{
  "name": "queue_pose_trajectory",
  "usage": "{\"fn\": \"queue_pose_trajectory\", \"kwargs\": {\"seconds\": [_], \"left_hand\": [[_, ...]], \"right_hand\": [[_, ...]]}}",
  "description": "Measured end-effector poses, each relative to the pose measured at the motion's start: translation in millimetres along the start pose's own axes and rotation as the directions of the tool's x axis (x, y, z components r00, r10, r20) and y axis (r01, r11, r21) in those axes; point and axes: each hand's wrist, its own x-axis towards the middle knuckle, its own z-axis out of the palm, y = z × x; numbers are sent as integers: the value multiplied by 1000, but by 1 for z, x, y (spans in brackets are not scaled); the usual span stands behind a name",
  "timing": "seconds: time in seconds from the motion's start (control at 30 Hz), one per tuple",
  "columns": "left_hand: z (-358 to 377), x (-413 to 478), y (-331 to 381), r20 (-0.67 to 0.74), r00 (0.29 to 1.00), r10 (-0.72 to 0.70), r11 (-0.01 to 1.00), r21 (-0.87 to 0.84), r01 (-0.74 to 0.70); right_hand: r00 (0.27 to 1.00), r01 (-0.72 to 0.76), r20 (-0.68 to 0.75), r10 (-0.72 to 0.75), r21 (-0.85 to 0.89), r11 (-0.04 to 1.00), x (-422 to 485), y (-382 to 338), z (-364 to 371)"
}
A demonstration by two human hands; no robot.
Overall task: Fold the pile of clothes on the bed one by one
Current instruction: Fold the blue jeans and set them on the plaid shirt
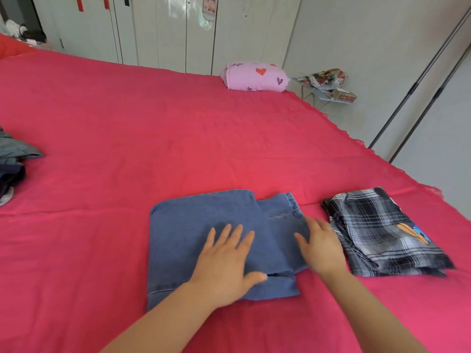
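Observation:
A folded blue denim garment [193, 225] lies on the pink bed [153, 123] near the front edge. My left hand [226, 263] rests flat on its middle with the fingers spread straight. At the denim's right edge my right hand [321, 245] lies flat with straight fingers, touching the fabric. Just to the right sits a folded black-and-white plaid garment [377, 230] with an orange print. A heap of unfolded grey and dark clothes [12, 159] shows at the left edge of the view, partly cut off.
A rolled pink cloth with heart prints [254, 76] sits at the bed's far corner. Beyond it a small stand [328, 90] holds colourful clutter. White wardrobe doors [165, 29] line the back wall. Two metal poles [418, 82] lean at the right.

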Motion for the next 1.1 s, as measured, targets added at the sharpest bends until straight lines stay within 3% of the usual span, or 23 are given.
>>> {"fn": "queue_pose_trajectory", "kwargs": {"seconds": [0.13,0.37,0.43,0.5,0.57,0.63,0.77,0.83,0.9,1.0,1.1], "left_hand": [[25,6,30,138,990,3,999,46,-10],[31,13,27,119,992,-43,992,122,28],[28,14,23,79,996,-35,998,50,31],[25,14,17,-4,998,-60,988,-143,59],[21,13,9,-75,989,-125,886,-458,77],[17,11,4,-99,977,-188,722,-689,69],[9,6,6,-142,896,-421,431,-900,60],[-1,3,5,-122,819,-561,180,-983,-23],[-17,-4,0,-122,718,-685,-2,-986,-169],[-44,-15,-14,-125,565,-816,-129,-912,-389],[-57,-22,-26,-154,520,-840,-134,-870,-474]], "right_hand": [[957,-257,173,233,134,957,6,21,-6],[892,-404,308,330,219,888,18,30,6],[865,-475,348,361,340,811,23,30,9],[831,-551,406,381,507,663,25,31,9],[812,-584,452,371,596,551,22,28,8],[810,-586,466,356,647,488,18,26,5],[831,-554,427,357,702,448,12,22,3],[864,-496,342,370,710,500,12,16,1],[919,-374,152,365,630,680,8,2,-4],[974,-161,-60,218,492,855,-8,-35,-6],[991,99,-112,-74,239,966,-33,-75,12]]}}
